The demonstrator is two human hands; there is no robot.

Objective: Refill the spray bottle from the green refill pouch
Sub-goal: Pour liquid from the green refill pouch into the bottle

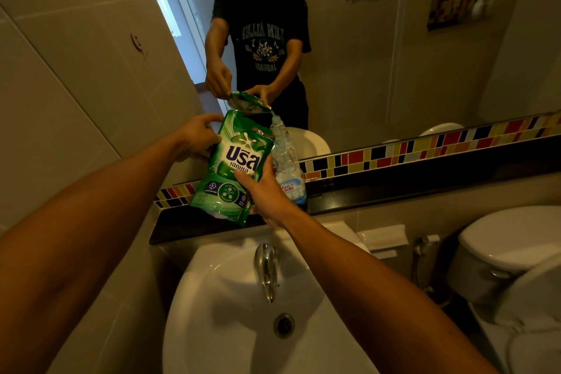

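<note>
The green refill pouch (pixel 232 165) is held up over the black ledge (pixel 394 188), tilted to the right toward the clear spray bottle (pixel 287 161). My left hand (pixel 197 138) grips the pouch's upper left edge. My right hand (pixel 262 191) holds its lower right side. The bottle stands on the ledge just right of the pouch, with no spray head on it and a blue label low on its body. The pouch's top right corner meets the bottle's neck. In the mirror, a thin stream runs from the pouch corner into the bottle's mouth.
A white sink (pixel 243 313) with a chrome tap (pixel 267 267) sits below my arms. A toilet (pixel 510 258) stands at the right with a hose fitting beside it. A coloured tile strip (pixel 425 149) runs under the mirror (pixel 364 55).
</note>
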